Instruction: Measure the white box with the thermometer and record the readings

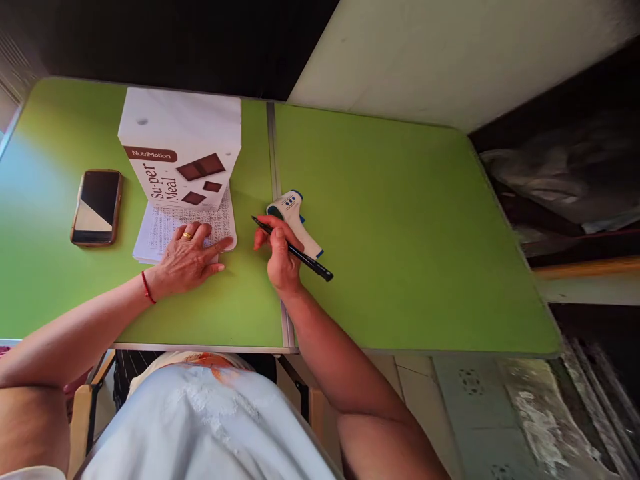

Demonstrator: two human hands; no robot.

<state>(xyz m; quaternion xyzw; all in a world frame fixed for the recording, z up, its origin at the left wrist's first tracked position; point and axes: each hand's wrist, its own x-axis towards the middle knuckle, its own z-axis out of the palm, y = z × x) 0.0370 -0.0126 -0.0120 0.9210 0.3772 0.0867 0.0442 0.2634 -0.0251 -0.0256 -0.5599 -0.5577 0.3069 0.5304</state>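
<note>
My left hand [187,257] lies with its fingers spread on a written page of the notebook [155,237], whose sheets bear rows of small handwriting. Between the thumb and fingers of my right hand [283,257] is a black pen [307,261], held above the green table to the right of the notebook. The pen's tip points up and to the left, off the paper. Just behind my right hand a white and blue infrared thermometer [295,217] lies on the table, partly hidden by the fingers. A white box [183,120] marked "NutriMotion Super Meal" stands at the notebook's far edge.
A smartphone [97,207] lies face up left of the notebook. The green folding table [410,240] has a metal seam [273,147] running across it. A dark panel [165,40] and a pale wall [400,60] border its far side. Shelves with wrapped items [545,187] stand to the right.
</note>
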